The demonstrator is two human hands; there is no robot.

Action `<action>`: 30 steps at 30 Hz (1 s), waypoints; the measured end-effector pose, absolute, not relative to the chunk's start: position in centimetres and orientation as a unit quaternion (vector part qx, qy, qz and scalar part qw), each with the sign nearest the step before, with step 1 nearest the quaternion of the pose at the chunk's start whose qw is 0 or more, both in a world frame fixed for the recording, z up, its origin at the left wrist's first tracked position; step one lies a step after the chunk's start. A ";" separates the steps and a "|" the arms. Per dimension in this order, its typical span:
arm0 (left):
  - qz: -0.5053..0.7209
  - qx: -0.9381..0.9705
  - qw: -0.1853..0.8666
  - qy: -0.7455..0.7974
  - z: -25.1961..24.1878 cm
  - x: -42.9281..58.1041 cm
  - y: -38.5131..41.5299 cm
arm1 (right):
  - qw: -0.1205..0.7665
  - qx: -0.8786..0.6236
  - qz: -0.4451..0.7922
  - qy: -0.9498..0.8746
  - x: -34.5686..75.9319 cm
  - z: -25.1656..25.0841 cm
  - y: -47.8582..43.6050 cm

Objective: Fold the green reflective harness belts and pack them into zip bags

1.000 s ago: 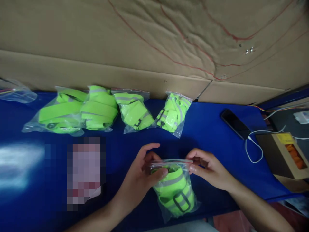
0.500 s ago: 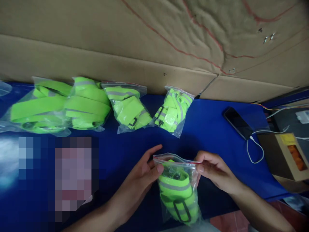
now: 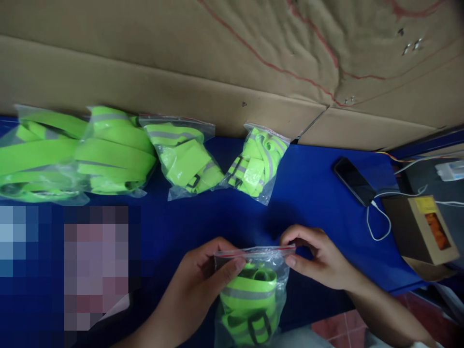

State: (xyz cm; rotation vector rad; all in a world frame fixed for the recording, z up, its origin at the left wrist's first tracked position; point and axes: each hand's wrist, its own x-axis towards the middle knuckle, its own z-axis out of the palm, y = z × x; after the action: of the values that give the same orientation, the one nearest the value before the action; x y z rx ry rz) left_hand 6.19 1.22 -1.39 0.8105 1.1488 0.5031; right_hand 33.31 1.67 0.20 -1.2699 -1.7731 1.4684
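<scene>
Left hand [image 3: 206,278] and right hand [image 3: 319,258] pinching zip bag [image 3: 250,299] at opposite top ends, over tabletop [image 3: 188,217] near edge. Probably light; webbing [image 3: 250,285] soft, film slick. Best grip: seal strip [image 3: 268,250].

Lower left: pixelated patch [image 3: 96,270] masks part of the worktop [image 3: 174,222]; cannot tell what lies beneath. Leftmost bag [image 3: 39,152] of the back row sliced by the left edge. Held bag [image 3: 250,295]: lower end runs to the bottom edge, base not visible. Left fingers [image 3: 215,246]: mostly out of sight behind the bag's top, thumb covering some of its front. Right fingers [image 3: 302,235]: those under the index finger shadowed, hard to separate. Both forearms [image 3: 384,309] leave the frame. Box [image 3: 398,222] at right: orange contents [image 3: 437,232] blurred, unidentifiable; yellow label [image 3: 425,204] unreadable.
</scene>
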 end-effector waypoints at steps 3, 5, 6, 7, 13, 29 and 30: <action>0.225 0.377 0.729 0.525 -1.5 6.1 1.2 | 0.269 -0.459 0.554 -0.640 33.3 -0.2 1.5; 0.223 0.377 0.728 0.528 -1.4 6.2 1.2 | 0.280 -0.450 0.552 -0.644 33.4 -0.5 1.4; 0.223 0.377 0.726 0.529 -1.3 6.3 1.2 | 0.279 -0.448 0.550 -0.647 33.4 -0.6 1.4; 0.225 0.378 0.723 0.532 -1.2 6.4 1.1 | 0.275 -0.448 0.548 -0.650 33.4 -0.6 1.4; 0.217 0.391 0.722 0.527 -1.0 7.2 0.8 | 0.235 -0.457 0.558 -0.652 32.7 0.0 1.5; 0.207 0.415 0.723 0.512 -1.4 7.5 -0.1 | 0.235 -0.448 0.525 -0.684 31.8 -0.1 0.7; 0.205 0.420 0.721 0.511 -1.4 7.6 -0.1 | 0.233 -0.446 0.523 -0.688 31.7 -0.2 0.6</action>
State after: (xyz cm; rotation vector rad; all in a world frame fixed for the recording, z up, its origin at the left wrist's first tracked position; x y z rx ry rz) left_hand 7.55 -0.09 -1.44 0.9288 1.1302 0.4524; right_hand 31.72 0.64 -0.18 -1.2256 -1.8882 1.4366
